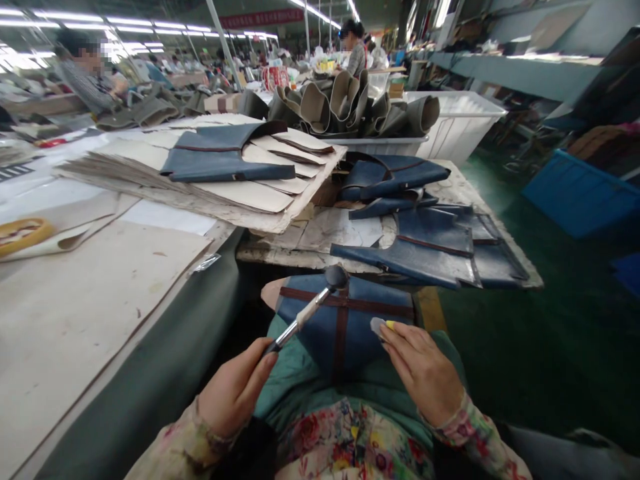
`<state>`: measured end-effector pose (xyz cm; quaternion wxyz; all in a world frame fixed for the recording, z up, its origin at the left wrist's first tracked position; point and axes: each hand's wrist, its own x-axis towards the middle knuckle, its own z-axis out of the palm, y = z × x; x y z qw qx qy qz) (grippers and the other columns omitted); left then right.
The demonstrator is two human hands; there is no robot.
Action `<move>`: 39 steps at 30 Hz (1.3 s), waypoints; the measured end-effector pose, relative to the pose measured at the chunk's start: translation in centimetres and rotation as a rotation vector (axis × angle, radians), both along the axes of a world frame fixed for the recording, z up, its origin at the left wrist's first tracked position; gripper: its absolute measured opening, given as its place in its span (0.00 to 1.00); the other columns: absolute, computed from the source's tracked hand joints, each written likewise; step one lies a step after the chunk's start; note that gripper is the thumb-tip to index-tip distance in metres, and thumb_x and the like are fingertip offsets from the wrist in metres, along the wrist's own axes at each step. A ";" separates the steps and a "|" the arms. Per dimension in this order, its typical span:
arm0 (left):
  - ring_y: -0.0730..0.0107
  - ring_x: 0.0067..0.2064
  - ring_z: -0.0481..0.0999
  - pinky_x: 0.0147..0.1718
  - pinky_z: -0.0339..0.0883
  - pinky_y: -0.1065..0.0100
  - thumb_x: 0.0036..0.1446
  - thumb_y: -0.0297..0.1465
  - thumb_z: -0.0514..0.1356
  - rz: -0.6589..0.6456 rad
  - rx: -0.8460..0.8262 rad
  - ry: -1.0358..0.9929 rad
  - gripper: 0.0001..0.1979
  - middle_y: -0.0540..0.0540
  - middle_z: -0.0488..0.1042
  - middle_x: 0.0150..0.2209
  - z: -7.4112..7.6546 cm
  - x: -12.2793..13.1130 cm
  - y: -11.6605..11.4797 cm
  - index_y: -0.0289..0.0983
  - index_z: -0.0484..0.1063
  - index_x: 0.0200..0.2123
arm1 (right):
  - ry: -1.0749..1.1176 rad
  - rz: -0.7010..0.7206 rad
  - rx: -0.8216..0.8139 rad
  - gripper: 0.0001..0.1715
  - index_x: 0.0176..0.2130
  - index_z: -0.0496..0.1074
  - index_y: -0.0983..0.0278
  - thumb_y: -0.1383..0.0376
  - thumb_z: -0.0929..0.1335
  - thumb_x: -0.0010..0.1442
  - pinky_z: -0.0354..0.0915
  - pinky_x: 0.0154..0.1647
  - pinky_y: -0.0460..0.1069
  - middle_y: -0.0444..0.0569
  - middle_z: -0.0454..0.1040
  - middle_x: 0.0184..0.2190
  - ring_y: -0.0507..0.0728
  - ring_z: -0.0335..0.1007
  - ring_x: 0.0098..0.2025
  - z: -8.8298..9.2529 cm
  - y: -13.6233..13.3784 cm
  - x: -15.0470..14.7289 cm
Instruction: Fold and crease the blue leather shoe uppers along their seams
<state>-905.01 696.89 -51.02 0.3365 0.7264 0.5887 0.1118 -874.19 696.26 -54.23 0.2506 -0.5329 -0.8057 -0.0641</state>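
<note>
Your hands are apart. Left hand [237, 387] is wrapped around the hammer [311, 309], its dark round head over the crossing of the brown strips [341, 333]; can't tell if it's touching. Right hand [425, 370] pinches a small pale piece [377, 326] over the right part of the blue workpiece [367, 343]. That workpiece lies across your lap on green cloth [295, 363], a tan end [273, 293] poking out at left. Far side, right: more blue pieces [435, 233] overlapping on a board [520, 263]. Far left of those: a single blue panel [210, 157] on a sheet stack [260, 193]. Yellow tape roll [44, 231] at the left edge. Blue bin [580, 193] far right.
</note>
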 end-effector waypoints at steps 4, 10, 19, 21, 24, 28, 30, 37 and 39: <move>0.70 0.28 0.70 0.29 0.63 0.72 0.59 0.42 0.41 -0.089 -0.035 0.088 0.18 0.50 0.70 0.26 -0.2 0.4 0.0 0.39 0.65 0.36 | 0.003 -0.021 -0.016 0.16 0.47 0.69 0.65 0.66 0.61 0.60 0.66 0.44 0.51 0.50 0.71 0.42 0.54 0.65 0.43 0.0 -0.3 0.1; 0.72 0.28 0.69 0.31 0.63 0.73 0.60 0.42 0.41 -0.073 -0.028 -0.082 0.18 0.51 0.69 0.28 0.4 2.4 0.4 0.39 0.63 0.41 | 0.018 -0.045 -0.046 0.17 0.49 0.67 0.63 0.67 0.60 0.60 0.66 0.47 0.51 0.49 0.70 0.43 0.54 0.65 0.45 -0.4 -0.9 0.5; 0.68 0.32 0.72 0.32 0.62 0.69 0.61 0.42 0.37 -0.262 -0.068 0.100 0.19 0.49 0.69 0.29 1.2 6.5 2.1 0.40 0.62 0.39 | 0.026 -0.044 -0.001 0.17 0.48 0.68 0.65 0.67 0.60 0.59 0.67 0.45 0.51 0.50 0.70 0.42 0.54 0.65 0.45 -0.3 -1.4 0.7; 0.66 0.31 0.72 0.30 0.62 0.68 0.60 0.42 0.37 -0.315 -0.091 0.185 0.18 0.48 0.70 0.29 1.7 7.7 2.3 0.40 0.62 0.38 | 0.032 -0.050 -0.013 0.17 0.47 0.69 0.65 0.67 0.60 0.59 0.67 0.45 0.51 0.50 0.71 0.41 0.54 0.65 0.44 -0.3 -1.5 0.7; 0.63 0.32 0.73 0.29 0.62 0.67 0.60 0.42 0.38 -0.385 -0.094 0.269 0.18 0.47 0.71 0.30 2.0 9.1 2.7 0.40 0.62 0.37 | 0.039 -0.051 -0.020 0.16 0.46 0.69 0.65 0.68 0.60 0.59 0.67 0.45 0.51 0.51 0.71 0.41 0.54 0.66 0.44 -0.3 -1.6 0.8; 0.65 0.34 0.73 0.30 0.62 0.68 0.61 0.43 0.37 -0.370 -0.031 0.213 0.18 0.47 0.72 0.32 2.2 9.9 3.0 0.41 0.61 0.39 | 0.046 -0.033 -0.002 0.17 0.47 0.69 0.65 0.67 0.60 0.59 0.67 0.45 0.50 0.51 0.71 0.41 0.54 0.66 0.44 -0.4 -1.6 0.9; 0.63 0.33 0.73 0.29 0.61 0.67 0.61 0.42 0.38 -0.364 -0.040 0.276 0.18 0.46 0.72 0.31 2.3 9.9 3.1 0.40 0.61 0.37 | 0.039 -0.033 0.000 0.16 0.46 0.69 0.65 0.67 0.60 0.59 0.66 0.45 0.50 0.51 0.71 0.41 0.54 0.66 0.44 -0.5 -1.5 0.9; 0.67 0.31 0.72 0.29 0.61 0.69 0.61 0.42 0.38 -0.263 0.000 0.190 0.18 0.49 0.70 0.29 2.3 7.1 2.7 0.41 0.61 0.38 | 0.044 -0.006 0.003 0.19 0.50 0.65 0.64 0.66 0.60 0.60 0.63 0.48 0.49 0.50 0.69 0.44 0.53 0.64 0.46 -1.0 -1.5 1.0; 0.67 0.29 0.71 0.29 0.60 0.69 0.60 0.42 0.38 -0.216 -0.035 0.225 0.18 0.49 0.69 0.27 1.9 6.1 2.6 0.40 0.62 0.35 | 0.045 0.001 0.010 0.19 0.51 0.65 0.64 0.65 0.60 0.60 0.62 0.48 0.50 0.50 0.69 0.44 0.53 0.64 0.47 -1.2 -1.5 1.1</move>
